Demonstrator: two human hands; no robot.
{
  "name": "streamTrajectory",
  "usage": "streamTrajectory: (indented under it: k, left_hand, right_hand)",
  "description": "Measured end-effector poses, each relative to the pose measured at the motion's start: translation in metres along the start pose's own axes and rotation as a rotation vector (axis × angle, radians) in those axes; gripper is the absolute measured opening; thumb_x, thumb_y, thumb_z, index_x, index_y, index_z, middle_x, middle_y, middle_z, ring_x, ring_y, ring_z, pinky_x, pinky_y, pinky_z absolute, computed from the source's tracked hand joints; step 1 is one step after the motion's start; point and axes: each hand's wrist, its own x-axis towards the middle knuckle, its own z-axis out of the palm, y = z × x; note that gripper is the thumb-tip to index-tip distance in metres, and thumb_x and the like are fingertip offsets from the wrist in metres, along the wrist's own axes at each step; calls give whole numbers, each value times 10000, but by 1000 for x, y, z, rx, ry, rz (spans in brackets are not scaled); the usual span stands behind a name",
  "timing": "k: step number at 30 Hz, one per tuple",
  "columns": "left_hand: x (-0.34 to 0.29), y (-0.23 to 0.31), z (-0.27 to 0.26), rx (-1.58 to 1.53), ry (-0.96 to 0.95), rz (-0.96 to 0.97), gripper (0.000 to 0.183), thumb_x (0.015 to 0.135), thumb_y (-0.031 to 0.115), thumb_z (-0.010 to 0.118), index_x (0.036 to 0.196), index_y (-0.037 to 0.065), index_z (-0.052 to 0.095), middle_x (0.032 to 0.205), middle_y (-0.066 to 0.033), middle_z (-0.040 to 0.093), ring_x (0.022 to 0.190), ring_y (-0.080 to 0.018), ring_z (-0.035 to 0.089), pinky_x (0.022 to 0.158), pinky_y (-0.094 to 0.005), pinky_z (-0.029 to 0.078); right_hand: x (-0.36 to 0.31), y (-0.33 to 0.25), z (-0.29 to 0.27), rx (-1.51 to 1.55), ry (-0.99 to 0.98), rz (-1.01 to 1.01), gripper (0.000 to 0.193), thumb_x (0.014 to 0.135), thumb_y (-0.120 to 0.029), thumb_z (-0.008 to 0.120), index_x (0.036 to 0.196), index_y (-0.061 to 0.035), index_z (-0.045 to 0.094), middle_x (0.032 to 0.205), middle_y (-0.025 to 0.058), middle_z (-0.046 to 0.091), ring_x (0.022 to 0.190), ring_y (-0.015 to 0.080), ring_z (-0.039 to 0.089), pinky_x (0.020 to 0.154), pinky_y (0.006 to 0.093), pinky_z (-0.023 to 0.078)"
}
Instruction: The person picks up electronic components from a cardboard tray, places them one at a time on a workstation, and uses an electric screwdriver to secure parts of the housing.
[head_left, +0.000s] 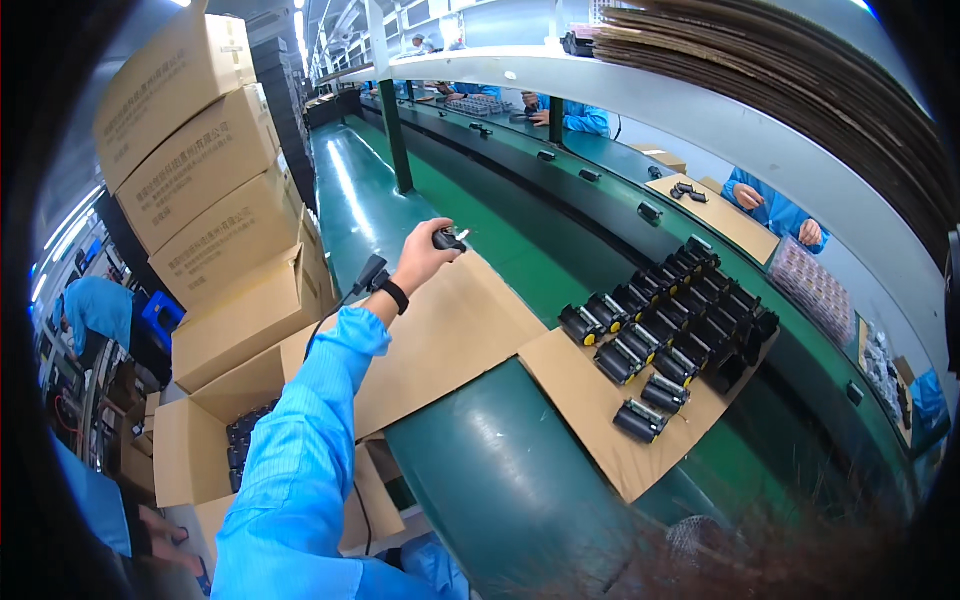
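My left hand (425, 255) reaches forward over a flat cardboard sheet (455, 330) on the green bench, its fingers closed around a small black housing (449, 240) with a pale tip. A black strap with a cable clip (373, 274) circles that wrist below the blue sleeve. To the right, several black housings (640, 420) with silver rods and yellow round ends stand in rows on another cardboard sheet (590, 430). My right hand is out of view.
Stacked cartons (215, 190) rise at the left, above an open carton (180, 460) holding black parts. A dark conveyor (500, 150) carries spaced black parts. A green post (395, 140) supports an overhead shelf (560, 70). Across the line, a person's hands (748, 196) work near a plastic tray (810, 285).
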Motion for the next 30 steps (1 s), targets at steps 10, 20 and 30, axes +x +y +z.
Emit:
streamTrajectory:
  k: [10, 20, 30]
  left_hand:
    - [6, -47, 67, 116, -248, -95, 665, 735, 199, 831, 1342, 35, 614, 1297, -180, 603, 1257, -357, 571, 1109, -420, 444]
    - [-1, -43, 76, 8, -278, -124, 728, 764, 245, 830, 1407, 49, 553, 1364, -201, 519, 1312, -371, 511, 1137, -404, 421]
    - [-21, 36, 51, -58, -22, 160, 608, 826, 127, 742, 1387, 25, 531, 1362, -176, 533, 1298, -351, 508, 1117, -426, 408]
  right_hand:
    - [6, 8, 0, -53, 56, 4, 830, 858, -887, 419, 986, -95, 632, 684, 64, 526, 554, 199, 469, 526, 314, 371]
    - [0, 7, -5, -64, 81, -7, 838, 856, -895, 407, 984, -98, 632, 692, 59, 520, 561, 196, 463, 532, 317, 369]
    - [-18, 8, 8, -114, 62, -102, 810, 909, -837, 362, 1078, -76, 581, 711, 46, 518, 570, 161, 470, 533, 287, 385]
